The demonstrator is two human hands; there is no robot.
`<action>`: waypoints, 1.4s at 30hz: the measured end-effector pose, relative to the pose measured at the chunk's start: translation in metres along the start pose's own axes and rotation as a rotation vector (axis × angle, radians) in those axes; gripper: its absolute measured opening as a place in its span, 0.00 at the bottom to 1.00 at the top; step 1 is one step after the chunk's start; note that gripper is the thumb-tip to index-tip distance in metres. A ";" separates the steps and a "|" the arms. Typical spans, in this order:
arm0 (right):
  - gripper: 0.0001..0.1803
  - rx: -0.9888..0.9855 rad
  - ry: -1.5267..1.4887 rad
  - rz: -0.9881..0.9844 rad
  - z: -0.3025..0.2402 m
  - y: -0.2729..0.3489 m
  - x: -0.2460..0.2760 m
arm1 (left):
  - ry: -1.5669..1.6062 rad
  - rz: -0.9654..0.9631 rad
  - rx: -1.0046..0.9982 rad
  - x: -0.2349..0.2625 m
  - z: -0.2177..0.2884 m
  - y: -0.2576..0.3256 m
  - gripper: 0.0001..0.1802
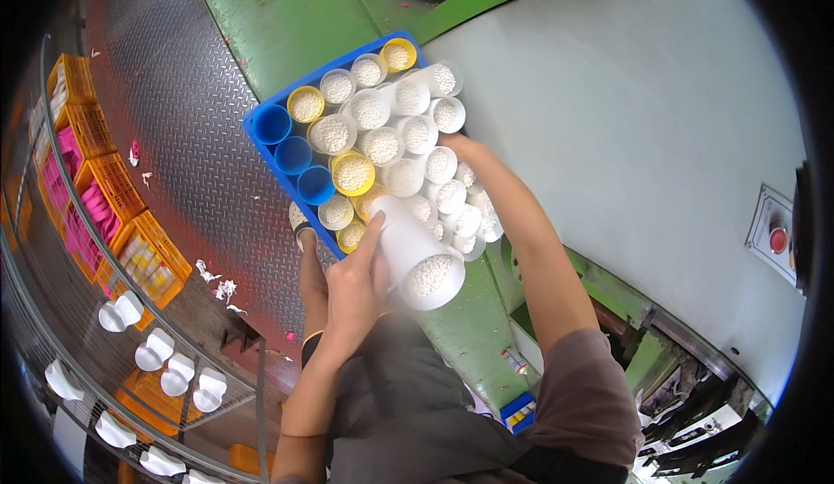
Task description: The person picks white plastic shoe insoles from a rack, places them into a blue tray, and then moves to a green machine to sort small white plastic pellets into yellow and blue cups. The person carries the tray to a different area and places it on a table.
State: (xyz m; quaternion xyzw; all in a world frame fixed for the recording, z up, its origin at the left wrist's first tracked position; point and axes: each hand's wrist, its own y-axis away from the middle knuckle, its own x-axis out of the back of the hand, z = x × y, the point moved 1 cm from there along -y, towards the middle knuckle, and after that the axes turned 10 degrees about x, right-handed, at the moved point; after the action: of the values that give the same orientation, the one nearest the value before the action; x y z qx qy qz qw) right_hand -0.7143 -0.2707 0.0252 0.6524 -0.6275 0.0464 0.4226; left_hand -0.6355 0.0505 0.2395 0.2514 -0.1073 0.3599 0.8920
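Note:
My left hand [358, 280] grips a translucent white cup [404, 245] that holds small white pellets, tilted so its mouth points toward me. This cup is above the near end of a blue crate [287, 93]. Rows of white and yellow cups with white pellets fill most of the crate, among them a yellow cup [372, 180]. Along its left side stand three blue cups [273, 119], in which I see no pellets. My right hand [453, 142] is at the crate's right side beside the white cups; its fingers are hidden behind them.
A green metal surface [287, 23] lies beneath the crate, and a large grey panel [625, 119] with a red button [778, 241] stands right. At left are orange baskets [113, 193] with pink pieces and a wire rack [174, 423] holding white scoop-like pieces. Scraps litter the tread-plate floor [174, 76].

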 end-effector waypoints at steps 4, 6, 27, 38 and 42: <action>0.25 -0.055 -0.031 0.045 -0.003 -0.008 -0.011 | 0.031 -0.014 0.085 0.007 -0.006 0.003 0.28; 0.25 -0.066 -0.035 0.063 -0.008 -0.009 -0.010 | 0.047 0.001 0.102 0.009 -0.008 0.004 0.28; 0.12 -0.101 0.217 0.476 -0.125 0.203 0.043 | 0.052 -0.033 0.008 -0.009 0.013 -0.004 0.28; 0.22 -0.234 -0.473 0.822 -0.205 0.255 0.071 | 0.088 -0.037 -0.235 -0.132 0.050 -0.061 0.28; 0.19 -0.284 -0.358 0.831 -0.180 0.213 0.071 | 0.122 -0.022 -0.197 -0.165 0.041 -0.083 0.29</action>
State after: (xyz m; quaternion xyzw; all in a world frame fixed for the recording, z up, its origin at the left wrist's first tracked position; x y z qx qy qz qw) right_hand -0.7976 -0.1855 0.2872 0.2797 -0.8984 0.0123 0.3384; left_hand -0.6971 -0.1189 0.1818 0.1412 -0.0847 0.3524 0.9213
